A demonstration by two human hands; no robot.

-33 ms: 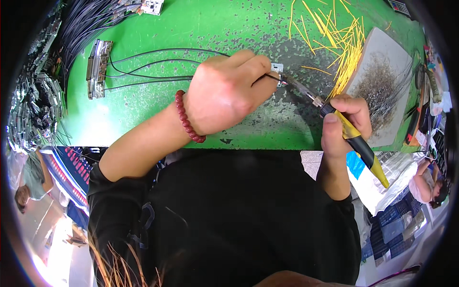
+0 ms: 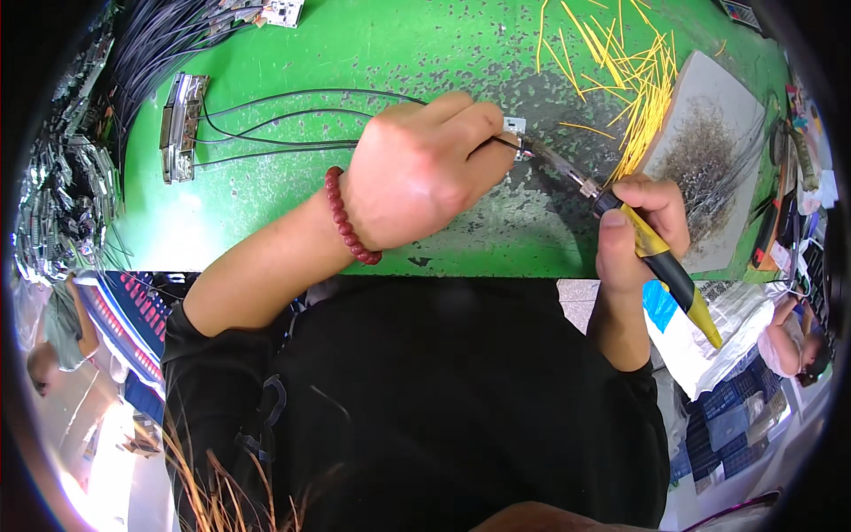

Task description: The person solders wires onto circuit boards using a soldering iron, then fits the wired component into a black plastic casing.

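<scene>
Right hand (image 2: 649, 222) is wrapped around a yellow-and-black soldering iron (image 2: 658, 253), thumb and fingers closed about the grip, the iron slanting up and leftward with its butt end down over the worktop's near edge. And look where that thin tip points: straight at a small white board (image 2: 514, 125), just beside the other hand's fingers; whether metal meets metal, I cannot tell.

Over to the left hand (image 2: 424, 173), knuckles up, fingers curled tight, and a short end of black wire (image 2: 506, 142) pokes out of the pinch, close to the board. A dark red beaded bracelet (image 2: 341, 213) circles that wrist. Behind it, black cables (image 2: 284, 113) sweep leftward over the green, scuffed worktop (image 2: 417, 58) to a long metallic part (image 2: 183, 129) lying near its left side.

Further out now! Up beyond the right hand, a loose fan of thin yellow strips (image 2: 651, 97), some lying crosswise, the lower ones gathered beside a pale grey slab (image 2: 740, 191) with a dark, gritty smear across its middle. Far left, a thick bundle of black cables (image 2: 164, 58) at the upper corner, a heap of shiny parts (image 2: 62, 204) below it. Out at the rim, one person (image 2: 64, 324) on the left, another (image 2: 784, 341) on the right.
</scene>
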